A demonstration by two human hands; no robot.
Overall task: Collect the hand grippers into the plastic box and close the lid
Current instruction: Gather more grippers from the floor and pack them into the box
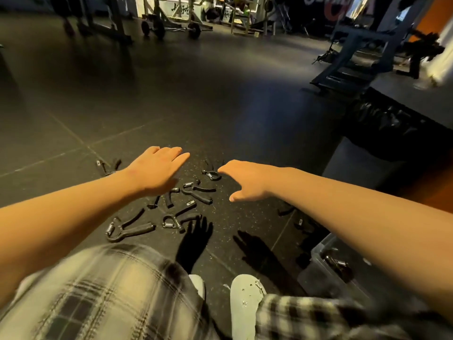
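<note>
Several black hand grippers with metal springs lie scattered on the dark rubber floor in front of me, among them one [127,228] at the near left, one [180,218] in the middle and one [210,173] farther off. My left hand [157,171] hovers flat above the pile, fingers out, holding nothing. My right hand [245,180] hovers to the right of the pile, its fingertips close to the far gripper, empty too. The clear plastic box [328,263] stands at the lower right with a gripper inside, partly hidden by my right forearm.
My knees in plaid trousers and white shoes [245,298] fill the bottom edge. A black raised platform [397,123] runs along the right. Another gripper [107,165] lies left of my left wrist. Gym racks and machines stand far back.
</note>
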